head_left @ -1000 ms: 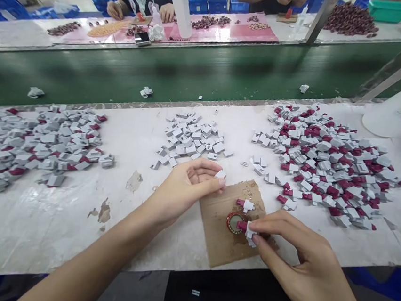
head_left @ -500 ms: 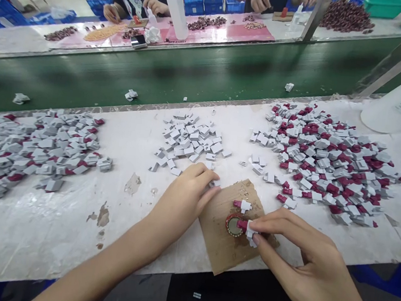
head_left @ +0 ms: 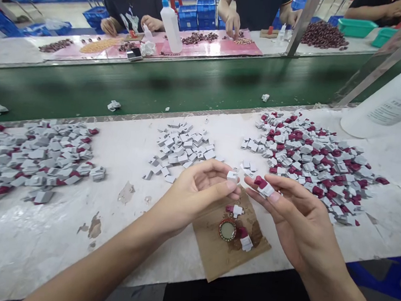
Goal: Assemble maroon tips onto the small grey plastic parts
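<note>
the left hand (head_left: 196, 195) pinches a small grey cap (head_left: 232, 176) between thumb and forefinger, just above the brown card (head_left: 212, 251). the right hand (head_left: 296, 216) grasps a red-and-white piece (head_left: 263, 186) at its fingertips, close beside the cap and also above the card. both grips are shallow, so either part could slip and drop onto the glue lid (head_left: 227, 230) on the card, or bounce into the mixed pile (head_left: 313, 156) beyond the card. misaligned, the two parts may jam or seat crooked.
</note>
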Demonstrator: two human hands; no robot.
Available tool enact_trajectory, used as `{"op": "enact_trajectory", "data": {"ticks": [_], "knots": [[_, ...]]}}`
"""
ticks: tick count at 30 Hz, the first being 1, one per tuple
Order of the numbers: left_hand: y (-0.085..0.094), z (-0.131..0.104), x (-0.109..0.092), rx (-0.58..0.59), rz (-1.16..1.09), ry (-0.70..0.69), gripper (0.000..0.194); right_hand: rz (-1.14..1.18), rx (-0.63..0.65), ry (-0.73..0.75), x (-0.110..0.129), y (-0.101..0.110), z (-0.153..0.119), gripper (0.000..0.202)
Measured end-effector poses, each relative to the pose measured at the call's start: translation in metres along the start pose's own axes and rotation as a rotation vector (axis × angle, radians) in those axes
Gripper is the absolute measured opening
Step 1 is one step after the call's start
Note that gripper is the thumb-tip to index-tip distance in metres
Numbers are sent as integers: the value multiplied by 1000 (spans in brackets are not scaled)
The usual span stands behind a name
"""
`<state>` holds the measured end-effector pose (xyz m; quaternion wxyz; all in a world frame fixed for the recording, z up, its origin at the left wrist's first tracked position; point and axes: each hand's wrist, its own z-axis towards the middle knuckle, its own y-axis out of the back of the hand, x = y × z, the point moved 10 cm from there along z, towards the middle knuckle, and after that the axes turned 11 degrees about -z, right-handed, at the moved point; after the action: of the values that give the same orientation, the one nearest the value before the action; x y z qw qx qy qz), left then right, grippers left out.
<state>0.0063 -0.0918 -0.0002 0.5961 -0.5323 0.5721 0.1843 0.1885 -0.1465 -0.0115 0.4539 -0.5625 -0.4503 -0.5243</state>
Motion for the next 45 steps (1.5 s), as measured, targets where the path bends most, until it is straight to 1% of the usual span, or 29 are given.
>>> {"op": "enact_trajectory", "data": {"ticks": [3,6,13,16,20,23,25,27,28,30,31,33,34,36,38,40,42,43,45], "knots": [[-10,4,2,55,-52,-9,22,28,16,6,3,-6,2,18],[-14,6,6,79,-55,2,21,15,21,26,5,-6,1,16],[-12,8,11,76,-21,22,21,-32,48,51,0,-3,0,16],[-12,7,12,69,-6,28,21,-81,73,82,5,-5,1,19],[-16,5,11,77,45,16,20,-261,114,113,17,-9,1,24],[-18,6,9,96,108,0,16,-293,166,120,24,-12,5,22],[-17,12,2,112,195,-42,13,-297,194,109,25,-14,15,17],[-14,24,-11,124,347,-125,8,-346,242,98,25,-19,33,17],[-11,32,-21,121,448,-180,6,-415,258,108,26,-22,46,19],[0,53,-45,57,664,-293,4,-609,224,162,33,-25,82,27],[11,67,-58,-15,756,-332,5,-722,157,205,39,-25,104,33],[41,96,-83,-232,856,-361,6,-838,29,235,49,-27,154,39],[60,112,-93,-351,854,-336,10,-882,-12,230,51,-32,179,39],[85,143,-107,-477,851,-323,15,-971,-63,201,50,-45,228,34],[104,174,-115,-561,849,-304,17,-1041,-71,163,43,-62,269,29],[118,199,-117,-616,855,-277,19,-1077,-55,133,33,-78,297,33],[128,214,-115,-643,865,-243,22,-1067,-30,118,25,-90,312,38],[130,217,-114,-646,870,-227,23,-1043,-17,116,23,-94,315,38],[132,212,-112,-634,881,-223,27,-964,13,120,23,-97,313,35]]}}
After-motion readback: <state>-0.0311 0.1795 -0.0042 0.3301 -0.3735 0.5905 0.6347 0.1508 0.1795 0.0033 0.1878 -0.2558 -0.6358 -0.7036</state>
